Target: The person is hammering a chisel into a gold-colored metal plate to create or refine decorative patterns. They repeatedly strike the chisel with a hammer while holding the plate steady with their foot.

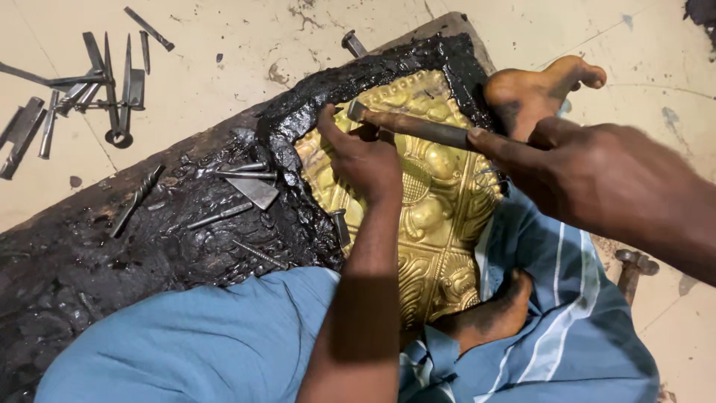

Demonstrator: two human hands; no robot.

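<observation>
A hammer (418,127) is gripped by the right hand (589,179), long axis pointing toward upper left; a hidden punch is pinched by the left hand (365,160) over the brass plate (440,216).

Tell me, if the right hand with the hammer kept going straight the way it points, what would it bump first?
The right hand points left along the hammer. Its head sits by the left hand, so that hand, or whatever thin tool it pinches, likely comes first. Beyond lies the golden embossed plate. Depth is unclear.
</observation>
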